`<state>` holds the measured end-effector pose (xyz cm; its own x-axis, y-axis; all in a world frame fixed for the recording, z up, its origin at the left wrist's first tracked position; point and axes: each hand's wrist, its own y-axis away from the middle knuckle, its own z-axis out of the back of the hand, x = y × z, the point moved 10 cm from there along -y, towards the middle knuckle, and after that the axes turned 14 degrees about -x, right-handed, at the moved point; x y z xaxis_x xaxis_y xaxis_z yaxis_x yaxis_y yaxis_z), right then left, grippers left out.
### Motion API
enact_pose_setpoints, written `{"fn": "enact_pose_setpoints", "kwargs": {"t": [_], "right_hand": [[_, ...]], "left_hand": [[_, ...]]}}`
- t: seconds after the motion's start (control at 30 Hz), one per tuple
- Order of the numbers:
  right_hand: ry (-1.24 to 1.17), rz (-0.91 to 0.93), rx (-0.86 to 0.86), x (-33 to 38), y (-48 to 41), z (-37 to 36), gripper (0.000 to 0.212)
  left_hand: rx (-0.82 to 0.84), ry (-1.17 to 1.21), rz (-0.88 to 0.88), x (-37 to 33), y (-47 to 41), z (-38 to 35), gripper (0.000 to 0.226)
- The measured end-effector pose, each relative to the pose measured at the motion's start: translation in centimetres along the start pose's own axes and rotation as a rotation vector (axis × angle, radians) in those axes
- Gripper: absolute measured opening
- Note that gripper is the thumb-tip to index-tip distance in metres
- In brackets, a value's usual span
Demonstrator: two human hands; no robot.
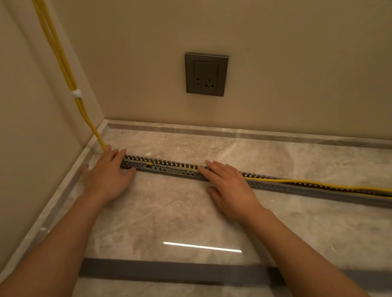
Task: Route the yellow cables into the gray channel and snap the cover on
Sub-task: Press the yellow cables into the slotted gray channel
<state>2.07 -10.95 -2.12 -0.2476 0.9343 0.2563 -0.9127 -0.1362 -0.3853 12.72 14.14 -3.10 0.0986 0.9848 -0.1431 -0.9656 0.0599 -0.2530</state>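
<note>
Channel: the gray channel (163,169) lies on the marble floor (182,219), its long axis running left to right across your view, from near the corner out past the right edge.
Cables: you have two yellow cables (56,44) coming down the left wall, bound by one white tie (76,94), reaching the floor at the channel's left end. Between your hands only short bits of yellow show inside the slotted walls; to the right of your right hand both strands ride at or above the rim, not seated.
Left hand: your left hand (109,173) lies flat and open over the channel's left end, fingertips on the slotted wall just beside where the cables land – it presses and closes around nothing.
Right hand: your right hand (228,188) is also spread flat, fingers laid across the channel near its middle, pressing down with nothing gripped.
Key relation: the unseated stretch lies to the right of your right hand, along the channel's axis – so that hand is the nearer one, and the likely next move is a slide rightward, pushing the cables down as it goes.
Cover: one gray cover (177,271) lies on the floor near you, parallel to the channel and well apart from it, not yet fitted.
Other: one wall socket (205,74) sits above the channel.
</note>
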Motion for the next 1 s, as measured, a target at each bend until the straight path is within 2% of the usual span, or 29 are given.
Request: {"fn": "enact_pose_setpoints", "kwargs": {"t": [0.23,0.43,0.67,0.87,1.0], "right_hand": [[0.023,-0.064,0.006,-2.1,2.1,1.8,0.050],[0.037,-0.168,-0.039,-3.9,4.3,3.9,0.049],[0.115,-0.267,-0.054,-6.4,7.3,6.3,0.050],[0.218,-0.390,-0.074,-10.1,9.7,8.7,0.052],[0.321,-0.473,-0.130,-13.2,11.3,10.8,0.044]], "left_hand": [[0.028,0.120,0.082,-3.6,0.9,0.4,0.053],[0.010,0.184,-0.212,-13.2,3.2,0.9,0.054],[0.113,0.333,-0.606,-25.2,8.3,0.7,0.056],[0.188,0.309,-0.785,-31.4,12.0,-0.2,0.062],[0.181,0.313,-0.822,-34.1,13.5,-0.2,0.061]]}}
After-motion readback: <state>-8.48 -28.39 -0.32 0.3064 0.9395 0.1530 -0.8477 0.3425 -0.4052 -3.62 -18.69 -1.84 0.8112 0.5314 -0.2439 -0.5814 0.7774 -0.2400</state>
